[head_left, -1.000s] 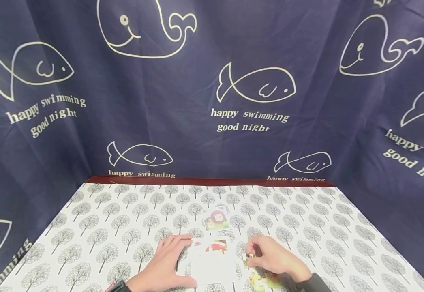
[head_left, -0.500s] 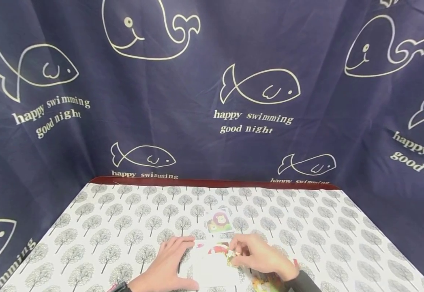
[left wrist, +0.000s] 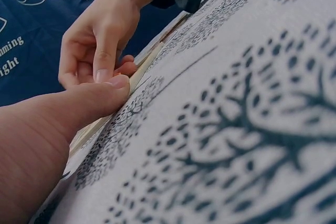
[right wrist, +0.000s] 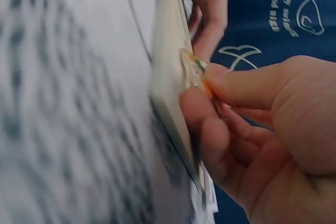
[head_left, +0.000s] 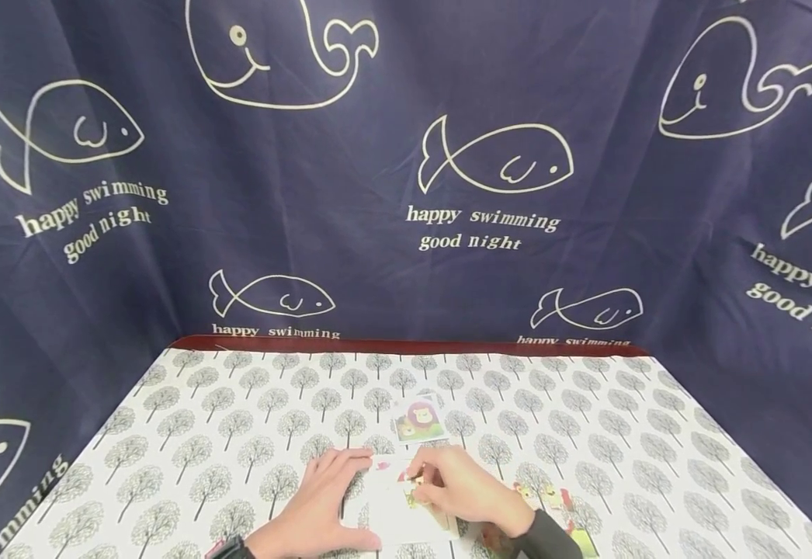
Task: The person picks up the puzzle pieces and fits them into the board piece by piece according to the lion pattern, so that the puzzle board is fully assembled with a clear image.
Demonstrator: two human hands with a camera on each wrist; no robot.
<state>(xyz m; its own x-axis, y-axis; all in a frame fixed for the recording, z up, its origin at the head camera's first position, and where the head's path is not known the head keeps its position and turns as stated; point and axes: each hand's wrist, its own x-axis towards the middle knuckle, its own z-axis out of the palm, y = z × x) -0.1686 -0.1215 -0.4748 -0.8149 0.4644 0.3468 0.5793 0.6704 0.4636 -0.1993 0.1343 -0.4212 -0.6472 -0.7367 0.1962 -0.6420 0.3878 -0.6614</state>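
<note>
A white puzzle board (head_left: 406,528) lies on the table, a few coloured pieces set in its far part. My left hand (head_left: 325,505) rests along the board's left side with extended fingers; in the left wrist view its thumb (left wrist: 97,100) touches the board's edge. Over the board's right half, my right hand (head_left: 465,485) pinches a small colourful jigsaw piece (right wrist: 195,66) between thumb and fingers. That piece is tilted against the board's face in the right wrist view, and the fingers partly hide it.
Just beyond the board lies a picture card (head_left: 418,419) with a pink round-headed animal. Loose jigsaw pieces (head_left: 549,494) are scattered right of my right hand, some behind its wrist. A tree-print cloth (head_left: 238,427) covers the table; a dark blue curtain (head_left: 378,171) hangs behind.
My right hand has moved left from beside the board to over it, carrying the jigsaw piece. More loose pieces on the right have come into view. The left hand has stayed in place.
</note>
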